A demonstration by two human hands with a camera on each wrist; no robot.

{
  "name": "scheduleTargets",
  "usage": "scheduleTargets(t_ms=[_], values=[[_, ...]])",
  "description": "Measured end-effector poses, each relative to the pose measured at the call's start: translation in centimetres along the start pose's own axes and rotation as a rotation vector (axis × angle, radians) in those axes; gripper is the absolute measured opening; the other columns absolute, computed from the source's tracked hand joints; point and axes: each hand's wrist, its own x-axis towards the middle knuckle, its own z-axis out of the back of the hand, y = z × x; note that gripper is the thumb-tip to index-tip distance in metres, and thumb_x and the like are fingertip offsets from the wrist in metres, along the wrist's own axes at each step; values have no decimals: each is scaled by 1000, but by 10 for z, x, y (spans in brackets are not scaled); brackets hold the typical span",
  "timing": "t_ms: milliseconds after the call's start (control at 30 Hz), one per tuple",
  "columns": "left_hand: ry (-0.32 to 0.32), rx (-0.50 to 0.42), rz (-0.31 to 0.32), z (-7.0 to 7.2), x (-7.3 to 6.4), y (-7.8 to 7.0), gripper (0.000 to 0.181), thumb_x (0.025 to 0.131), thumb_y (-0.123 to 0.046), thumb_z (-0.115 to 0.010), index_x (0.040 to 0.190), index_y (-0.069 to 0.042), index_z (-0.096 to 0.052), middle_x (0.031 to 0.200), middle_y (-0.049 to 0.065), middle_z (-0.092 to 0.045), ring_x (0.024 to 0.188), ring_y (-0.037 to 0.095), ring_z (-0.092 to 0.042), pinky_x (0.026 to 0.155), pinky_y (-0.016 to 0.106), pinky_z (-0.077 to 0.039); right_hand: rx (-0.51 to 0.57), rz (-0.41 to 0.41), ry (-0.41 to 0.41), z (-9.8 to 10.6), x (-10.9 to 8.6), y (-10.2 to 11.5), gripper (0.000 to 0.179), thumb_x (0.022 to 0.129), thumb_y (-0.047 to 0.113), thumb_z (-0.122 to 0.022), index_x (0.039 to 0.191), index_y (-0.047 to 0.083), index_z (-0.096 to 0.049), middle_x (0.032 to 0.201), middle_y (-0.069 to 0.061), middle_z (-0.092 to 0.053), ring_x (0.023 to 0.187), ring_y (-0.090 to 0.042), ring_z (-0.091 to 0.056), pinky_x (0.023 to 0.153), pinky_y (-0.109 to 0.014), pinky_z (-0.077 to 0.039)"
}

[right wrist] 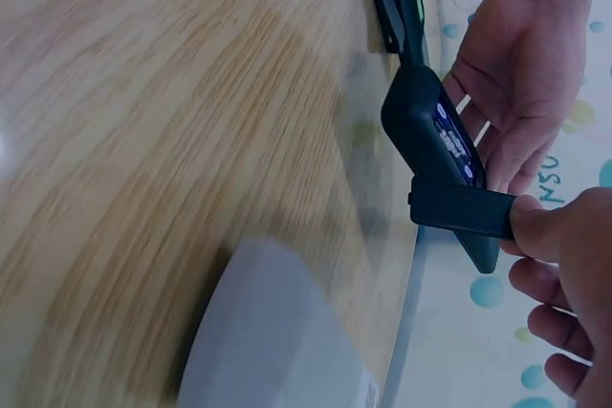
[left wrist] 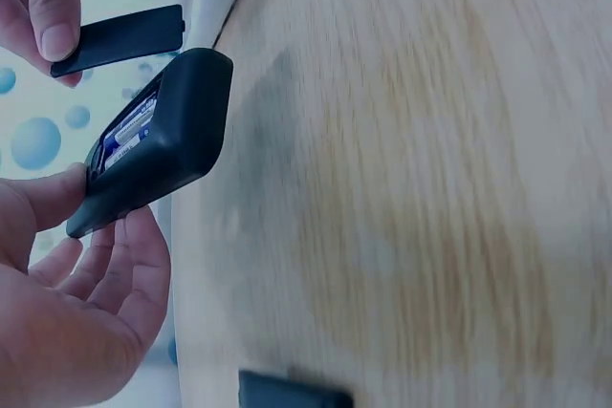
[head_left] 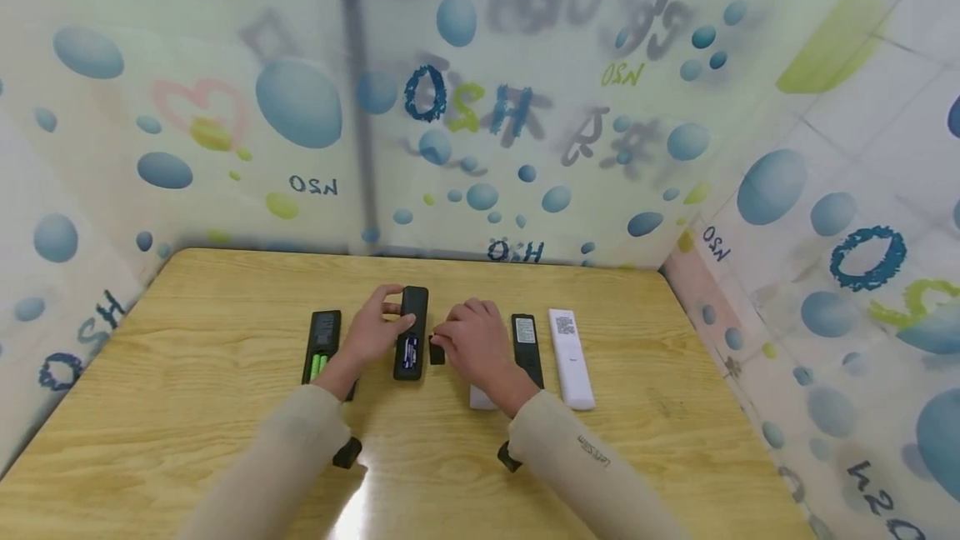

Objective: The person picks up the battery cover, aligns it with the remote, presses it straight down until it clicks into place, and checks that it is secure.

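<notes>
My left hand (head_left: 372, 328) grips a black remote control (head_left: 414, 312) above the table, its back turned up. The battery bay is uncovered, and blue-and-white batteries (left wrist: 129, 131) lie inside it. Between thumb and fingers my right hand (head_left: 474, 340) pinches a small flat black battery cover (left wrist: 124, 38). That cover is held just to the right of the remote; in the left wrist view a gap shows between the two. The fingers of the left hand (left wrist: 86, 303) curl under the remote while the thumb presses its edge.
On the left lies another black remote (head_left: 326, 332) with green batteries in its bay. To the right are a black remote (head_left: 527, 344) with a label and a white remote (head_left: 572, 365). Another white one (head_left: 480, 398) is partly hidden under the right arm. A patterned curtain (head_left: 465, 215) hangs behind the table.
</notes>
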Motion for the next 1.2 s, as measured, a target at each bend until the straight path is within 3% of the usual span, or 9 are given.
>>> scheduleTargets(t_ms=[233, 467, 700, 967, 1200], values=[[38, -60, -14, -17, 0, -2, 58, 98, -17, -59, 149, -19, -32, 131, 21, -55, 85, 25, -60, 68, 37, -52, 26, -31, 27, 5, -14, -18, 20, 93, 42, -62, 100, 31, -77, 94, 12, -67, 95, -12, -56, 92, -35, -45], [55, -100, -27, -32, -2, -5, 59, 96, -16, -62, 148, -25, -34, 129, 20, -56, 92, 26, -64, 69, 37, -54, 39, -56, 24, 5, -24, -32, 20, 93, 42, -63, 99, 31, -78, 95, 11, -69, 97, -13, -57, 94, -35, -44], [59, -133, -40, -42, -2, -5, 61, 95, -14, -64, 148, -21, -35, 125, 20, -59, 79, 21, -63, 65, 38, -55, 74, -54, 12, 9, -28, -36, 20, 91, 41, -66, 99, 28, -78, 93, 10, -70, 96, -13, -56, 93, -35, -44], [45, -160, -24, -46, -2, -3, 59, 94, -14, -65, 146, -23, -38, 125, 18, -61, 90, 23, -66, 70, 41, -57, 105, -54, 54, 7, -33, -37, 21, 93, 41, -63, 102, 29, -78, 96, 10, -70, 97, -14, -56, 97, -38, -44], [44, -162, -17, -47, -2, -4, 60, 93, -14, -66, 146, -20, -38, 125, 18, -60, 94, 26, -68, 71, 42, -59, 116, -41, 26, 5, -34, -37, 21, 92, 42, -64, 101, 29, -78, 95, 11, -71, 95, -13, -56, 94, -37, -45]])
